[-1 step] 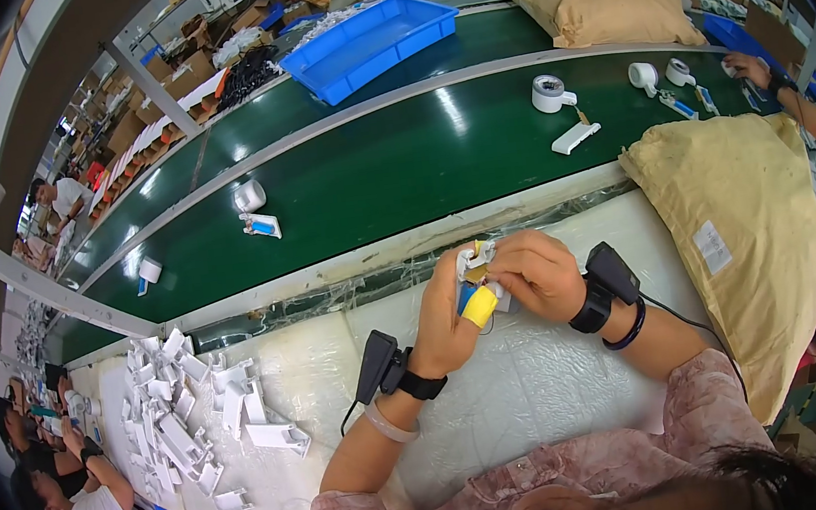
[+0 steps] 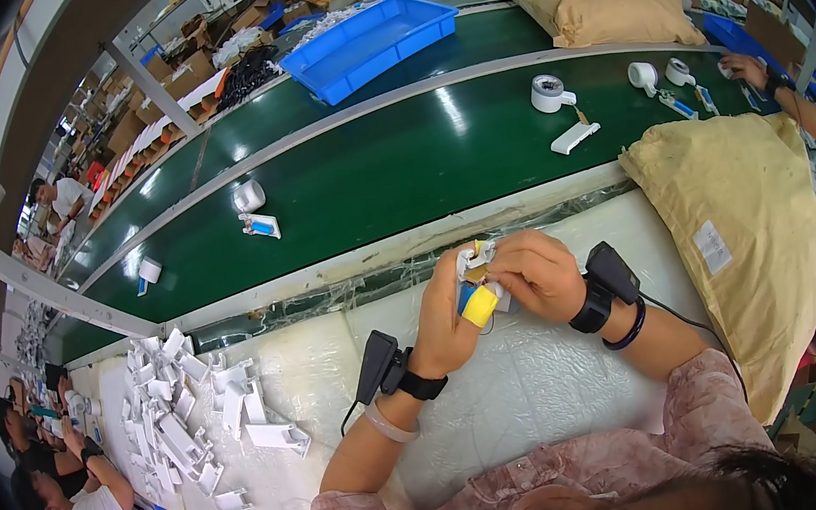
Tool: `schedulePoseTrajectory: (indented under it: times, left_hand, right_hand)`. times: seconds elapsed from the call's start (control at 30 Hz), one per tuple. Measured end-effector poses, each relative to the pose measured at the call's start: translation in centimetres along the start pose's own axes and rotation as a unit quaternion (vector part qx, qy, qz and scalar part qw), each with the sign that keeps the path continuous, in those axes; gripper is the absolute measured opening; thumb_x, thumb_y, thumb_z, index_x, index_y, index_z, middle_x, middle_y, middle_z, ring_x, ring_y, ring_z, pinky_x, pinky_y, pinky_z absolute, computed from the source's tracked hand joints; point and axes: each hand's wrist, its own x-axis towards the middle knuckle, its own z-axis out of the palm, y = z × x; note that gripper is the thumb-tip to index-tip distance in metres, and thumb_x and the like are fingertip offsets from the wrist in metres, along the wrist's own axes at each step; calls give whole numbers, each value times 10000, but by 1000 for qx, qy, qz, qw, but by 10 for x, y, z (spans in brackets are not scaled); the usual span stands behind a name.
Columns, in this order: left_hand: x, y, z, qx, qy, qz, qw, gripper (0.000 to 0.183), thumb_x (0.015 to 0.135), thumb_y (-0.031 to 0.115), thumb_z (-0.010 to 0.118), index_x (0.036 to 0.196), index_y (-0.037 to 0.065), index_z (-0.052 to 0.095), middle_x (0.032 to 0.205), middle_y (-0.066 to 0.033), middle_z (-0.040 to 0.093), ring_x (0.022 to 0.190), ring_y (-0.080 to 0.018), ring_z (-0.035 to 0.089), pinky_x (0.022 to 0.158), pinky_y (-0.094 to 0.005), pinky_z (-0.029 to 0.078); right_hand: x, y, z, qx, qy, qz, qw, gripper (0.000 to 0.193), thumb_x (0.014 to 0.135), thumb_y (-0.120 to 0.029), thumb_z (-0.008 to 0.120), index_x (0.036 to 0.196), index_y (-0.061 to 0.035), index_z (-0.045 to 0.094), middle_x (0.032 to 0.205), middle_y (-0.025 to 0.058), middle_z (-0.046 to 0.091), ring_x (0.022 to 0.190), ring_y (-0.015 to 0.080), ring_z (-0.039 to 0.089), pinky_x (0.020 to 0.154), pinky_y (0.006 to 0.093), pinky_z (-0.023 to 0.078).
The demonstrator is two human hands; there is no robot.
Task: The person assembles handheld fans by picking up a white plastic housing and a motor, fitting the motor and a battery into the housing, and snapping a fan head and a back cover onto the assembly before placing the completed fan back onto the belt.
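Above the padded worktop, my left hand grips a small white plastic assembly with a blue part showing at its side. Yellow wrapping covers the left thumb. My right hand closes on the same assembly from the right, thumb and fingertips pinched against it. The fingers hide most of the piece, and I cannot make out what the right fingertips pinch. To the left lies a heap of white plastic housings, apart from both hands.
Beyond the worktop runs a green conveyor belt carrying white round-headed devices with opened handles. A blue tray and a stuffed tan sack stand behind. Another tan sack lies at right. Co-workers sit at left; another person's hand reaches in at far right.
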Motion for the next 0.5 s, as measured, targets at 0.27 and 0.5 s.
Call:
schedulePoseTrajectory:
  times: [0.27, 0.5]
  left_hand:
    - [-1, -12, 4, -3, 22, -6, 1000, 384, 924, 114, 520, 1286, 1, 458, 1059, -115, 560, 835, -174, 578, 685, -275, 479]
    - [0, -6, 5, 15, 20, -32, 999, 330, 930, 66, 491, 1252, -5, 476, 1023, -103, 566, 777, -157, 580, 616, -272, 475]
  right_hand:
    - [-1, -1, 1, 0, 0, 5, 1000, 230, 701, 45, 729, 903, -25, 641, 883, 113, 636, 833, 310, 628, 724, 379, 521]
    - [-1, -1, 3, 7, 7, 4, 1000, 241, 694, 51, 731, 903, -19, 634, 866, 114, 633, 832, 317, 627, 742, 388, 526]
